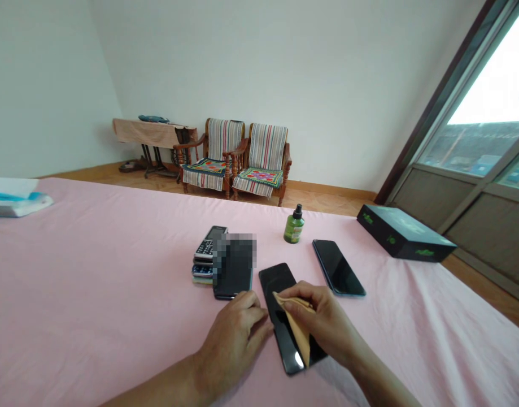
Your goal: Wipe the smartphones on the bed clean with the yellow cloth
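A black smartphone (287,333) lies screen up on the pink cloth, tilted slightly to the left at its far end. My right hand (322,316) pinches a folded tan cloth (300,333) and presses it on the phone's screen. With fingers bent, my left hand (238,333) rests at the phone's left edge, thumb and fingertips against it. Just beyond my left hand lies another dark phone (234,271), partly blurred out. Next to it is a keypad phone (206,249) on top of a small stack. A third smartphone (339,268) lies to the right, screen up.
A green spray bottle (293,226) stands beyond the phones. A black box (405,233) sits at the right on the pink-covered surface (115,271), and a tissue pack (20,203) at the far left. Two wooden armchairs (261,152) and a cloth-covered table (144,133) stand by the wall.
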A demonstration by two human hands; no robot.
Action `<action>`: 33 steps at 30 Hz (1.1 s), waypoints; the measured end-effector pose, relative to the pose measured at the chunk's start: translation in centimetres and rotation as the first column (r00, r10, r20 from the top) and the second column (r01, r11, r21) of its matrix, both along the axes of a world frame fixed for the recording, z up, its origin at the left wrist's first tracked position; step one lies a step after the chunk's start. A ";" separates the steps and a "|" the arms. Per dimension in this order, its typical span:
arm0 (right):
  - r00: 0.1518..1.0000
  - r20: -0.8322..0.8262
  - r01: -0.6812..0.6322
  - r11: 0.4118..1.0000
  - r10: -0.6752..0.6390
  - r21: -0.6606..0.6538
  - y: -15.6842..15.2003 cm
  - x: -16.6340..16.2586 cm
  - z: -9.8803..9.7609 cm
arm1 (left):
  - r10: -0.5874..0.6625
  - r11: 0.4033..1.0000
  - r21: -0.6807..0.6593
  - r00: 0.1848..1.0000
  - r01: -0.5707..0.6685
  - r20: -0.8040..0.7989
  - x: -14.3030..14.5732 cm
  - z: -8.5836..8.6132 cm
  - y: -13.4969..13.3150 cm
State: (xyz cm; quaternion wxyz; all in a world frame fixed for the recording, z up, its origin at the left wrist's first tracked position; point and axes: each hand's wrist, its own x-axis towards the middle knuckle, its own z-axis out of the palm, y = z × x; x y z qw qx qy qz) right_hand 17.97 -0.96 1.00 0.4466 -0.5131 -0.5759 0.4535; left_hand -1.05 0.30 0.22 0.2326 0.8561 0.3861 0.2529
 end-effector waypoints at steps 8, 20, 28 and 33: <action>0.967 -0.149 0.200 0.978 -0.207 -0.061 0.7 0.0 -0.7 | -0.081 0.990 -0.108 0.991 0.093 0.111 0.1 1.0 0.1; 0.925 -0.319 0.237 0.970 -0.208 0.055 1.1 -0.3 -1.2 | 0.147 0.845 -0.522 0.884 0.121 0.444 1.2 -0.8 -0.1; 0.930 -0.214 0.304 0.953 -0.299 -0.011 1.3 0.7 -1.0 | 0.198 0.962 -0.265 0.853 -0.073 0.484 -0.2 0.2 1.3; 0.890 -0.158 0.434 0.901 -0.428 0.004 1.5 1.6 -0.9 | 0.057 0.968 0.202 0.911 -0.151 0.408 -0.5 0.2 1.0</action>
